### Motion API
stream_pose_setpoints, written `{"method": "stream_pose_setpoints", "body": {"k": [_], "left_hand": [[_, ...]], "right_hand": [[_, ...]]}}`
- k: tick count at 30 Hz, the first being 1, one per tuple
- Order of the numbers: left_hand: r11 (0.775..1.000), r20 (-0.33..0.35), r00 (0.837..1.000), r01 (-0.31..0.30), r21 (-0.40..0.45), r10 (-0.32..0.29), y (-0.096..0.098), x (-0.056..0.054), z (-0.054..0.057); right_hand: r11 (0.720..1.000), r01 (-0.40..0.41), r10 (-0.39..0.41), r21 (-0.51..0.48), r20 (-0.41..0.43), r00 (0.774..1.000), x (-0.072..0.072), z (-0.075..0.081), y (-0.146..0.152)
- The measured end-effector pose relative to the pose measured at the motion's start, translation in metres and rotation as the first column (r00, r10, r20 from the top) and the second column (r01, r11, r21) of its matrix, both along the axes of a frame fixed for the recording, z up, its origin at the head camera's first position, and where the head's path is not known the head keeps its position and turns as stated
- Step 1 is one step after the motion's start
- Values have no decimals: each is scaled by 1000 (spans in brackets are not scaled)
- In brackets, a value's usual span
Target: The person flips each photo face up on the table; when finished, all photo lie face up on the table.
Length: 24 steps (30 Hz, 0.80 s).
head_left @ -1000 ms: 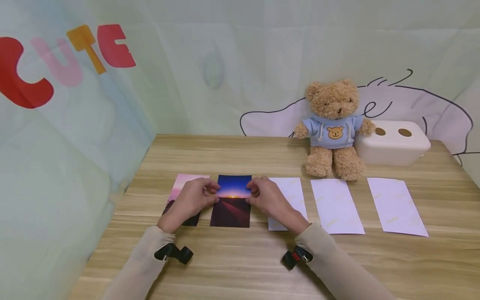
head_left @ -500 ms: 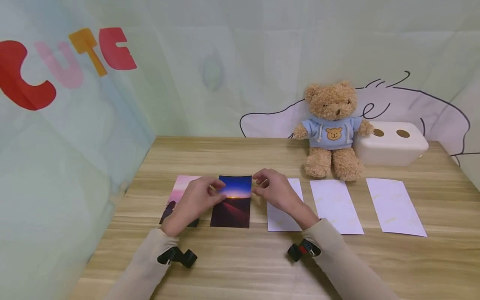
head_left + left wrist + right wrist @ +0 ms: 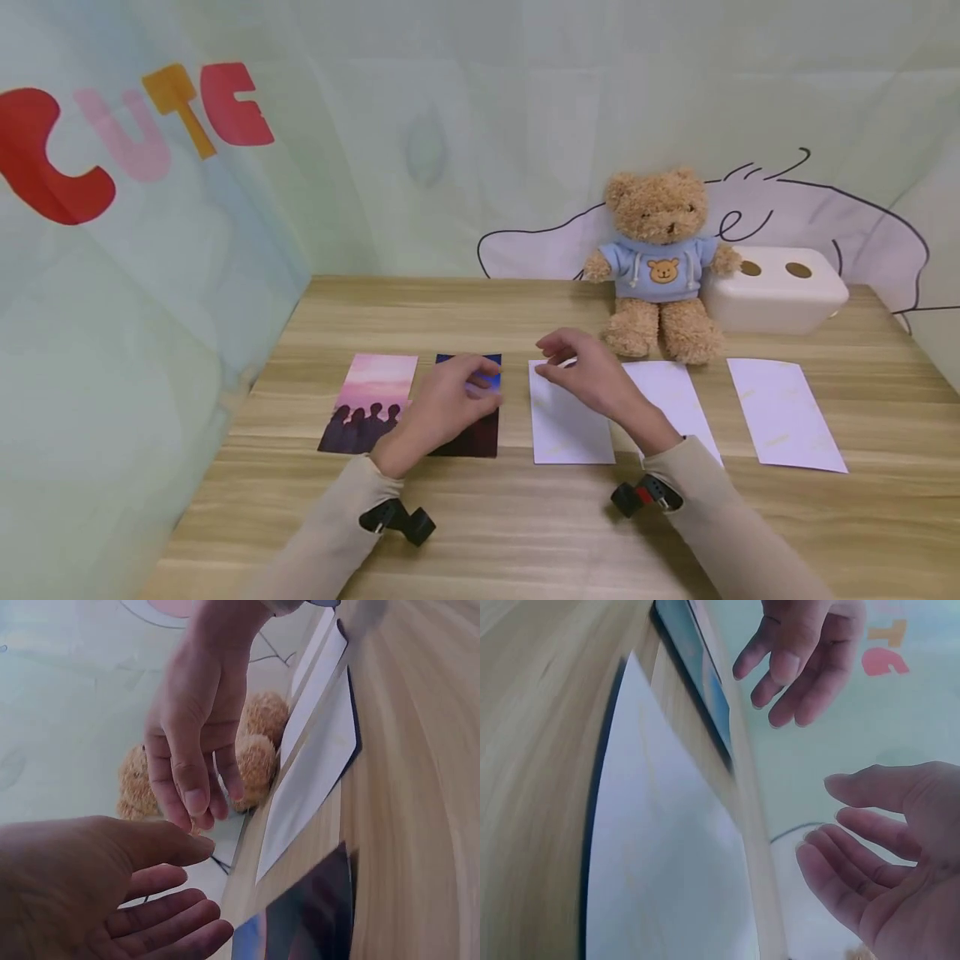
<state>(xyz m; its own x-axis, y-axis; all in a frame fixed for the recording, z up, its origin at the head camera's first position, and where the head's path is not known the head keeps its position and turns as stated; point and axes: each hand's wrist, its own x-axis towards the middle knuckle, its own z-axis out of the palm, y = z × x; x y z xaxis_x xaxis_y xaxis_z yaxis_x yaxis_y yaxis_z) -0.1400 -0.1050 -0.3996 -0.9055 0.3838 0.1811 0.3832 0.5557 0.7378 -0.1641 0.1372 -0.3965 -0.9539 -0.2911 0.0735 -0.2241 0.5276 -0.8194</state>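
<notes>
My left hand (image 3: 450, 404) is over the dark sunset photo (image 3: 476, 440), covering much of it in the head view. Its thumb and fingers are loosely bent with a gap between them. To the left lies a pink-sky photo (image 3: 363, 429) with dark silhouettes of people. My right hand (image 3: 588, 379) hovers at the upper part of a white card (image 3: 573, 437), lying blank side up right of the sunset photo. Nothing is between its relaxed fingers; in the right wrist view the right hand (image 3: 885, 859) appears raised off that card (image 3: 667, 847).
Two more white cards, a middle one (image 3: 671, 400) and a far right one (image 3: 783, 417), continue the row. Behind them a teddy bear (image 3: 660, 267) in a blue hoodie sits beside a white box (image 3: 776, 292) with two round holes. A printed curtain (image 3: 420, 167) backs the wooden table (image 3: 510, 533).
Both hands have left the edges of the sunset photo and moved right, the left now over that photo, the right to the first white card. The pink photo is more exposed.
</notes>
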Motion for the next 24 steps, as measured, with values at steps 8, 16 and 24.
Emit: {"method": "stream_pose_setpoints", "body": {"k": [8, 16, 24], "left_hand": [[997, 35, 997, 69, -32, -68, 27, 3, 0], [986, 69, 990, 130, -107, -123, 50, 3, -6], [974, 57, 985, 168, -150, -161, 68, 1, -9]], "right_hand": [[1000, 4, -4, -8, -75, 997, 3, -8, 25], [999, 33, -31, 20, -70, 997, 8, -13, 46], [999, 43, -42, 19, -66, 997, 8, -19, 55]]}}
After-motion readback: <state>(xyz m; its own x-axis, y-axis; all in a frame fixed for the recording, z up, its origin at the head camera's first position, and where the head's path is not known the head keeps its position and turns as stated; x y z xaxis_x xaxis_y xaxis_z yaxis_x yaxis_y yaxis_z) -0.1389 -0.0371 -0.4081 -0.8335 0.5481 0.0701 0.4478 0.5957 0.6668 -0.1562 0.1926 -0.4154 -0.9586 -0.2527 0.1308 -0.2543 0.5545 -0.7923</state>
